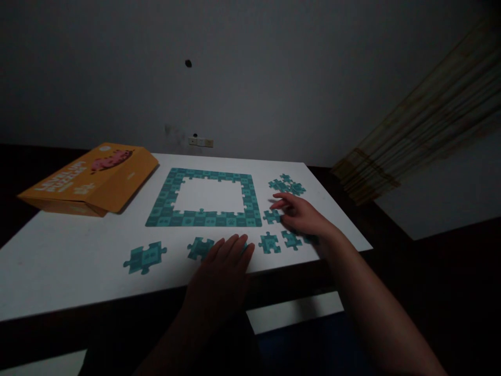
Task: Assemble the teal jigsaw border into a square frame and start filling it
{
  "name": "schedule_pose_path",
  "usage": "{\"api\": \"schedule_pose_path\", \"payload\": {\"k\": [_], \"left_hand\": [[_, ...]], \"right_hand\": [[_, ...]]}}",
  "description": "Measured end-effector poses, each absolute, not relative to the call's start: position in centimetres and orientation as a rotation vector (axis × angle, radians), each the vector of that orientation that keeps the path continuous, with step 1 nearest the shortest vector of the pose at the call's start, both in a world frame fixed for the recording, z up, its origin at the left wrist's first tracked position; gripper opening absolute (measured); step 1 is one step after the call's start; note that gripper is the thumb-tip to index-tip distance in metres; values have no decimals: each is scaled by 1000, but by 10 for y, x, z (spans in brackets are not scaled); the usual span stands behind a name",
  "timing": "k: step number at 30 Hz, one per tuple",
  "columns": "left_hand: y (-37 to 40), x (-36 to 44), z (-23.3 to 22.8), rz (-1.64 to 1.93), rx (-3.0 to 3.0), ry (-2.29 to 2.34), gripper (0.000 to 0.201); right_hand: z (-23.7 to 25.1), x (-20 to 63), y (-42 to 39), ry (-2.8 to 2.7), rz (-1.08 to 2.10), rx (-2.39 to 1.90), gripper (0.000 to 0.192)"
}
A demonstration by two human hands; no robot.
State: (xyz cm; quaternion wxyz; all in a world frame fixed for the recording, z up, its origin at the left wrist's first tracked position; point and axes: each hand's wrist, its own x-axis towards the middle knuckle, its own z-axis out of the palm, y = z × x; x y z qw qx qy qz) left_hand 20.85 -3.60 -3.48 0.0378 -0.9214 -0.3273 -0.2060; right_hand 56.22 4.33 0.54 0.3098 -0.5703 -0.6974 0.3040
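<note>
A teal puzzle border (207, 219) lies assembled as a rectangular frame on the white table. My left hand (225, 266) rests flat at the front edge, fingers extended, partly covering a puzzle piece (200, 247) and another bit of teal beneath its fingers. Over the right side my right hand (295, 211) hovers or rests with fingers spread, beside a single puzzle piece (271, 216); whether it touches that piece I cannot tell. Between the hands and below the right one lie a puzzle piece (270, 243) and a second puzzle piece (291, 239), with one more partly hidden by my right wrist.
An orange puzzle box (94, 177) sits at the table's left back. Joined puzzle pieces (145, 257) lie at front left, and a cluster of pieces (287, 185) is at back right. Behind the white table (78, 261) are a wall socket (201, 142) and a curtain (422, 115).
</note>
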Motion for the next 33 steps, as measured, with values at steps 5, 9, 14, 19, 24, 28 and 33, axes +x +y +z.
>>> {"api": "schedule_pose_path", "payload": {"k": [5, 9, 14, 19, 24, 28, 33], "left_hand": [[-37, 208, -35, -638, -2845, -1007, 59], [-37, 208, -35, -673, -2849, -1024, 59], [-37, 209, -36, -645, -2876, -1017, 63], [-37, 208, -36, -634, -2858, -1021, 61], [-35, 208, -37, -677, -2819, -988, 61], [-33, 209, -34, -689, -2802, -986, 61], [-32, 208, -29, -658, -2800, -971, 62]], "right_hand": [[9, 593, 84, -1821, 379, -1695, 53], [0, 605, 124, -1884, 138, -1779, 42], [-6, 597, 134, -1847, 83, -1821, 35], [6, 591, 90, -1880, 121, -1714, 25], [10, 604, 28, -2017, 376, -1566, 39], [-1, 620, 5, -1780, 469, -1629, 66], [-21, 625, 16, -1474, 543, -1649, 65]]}}
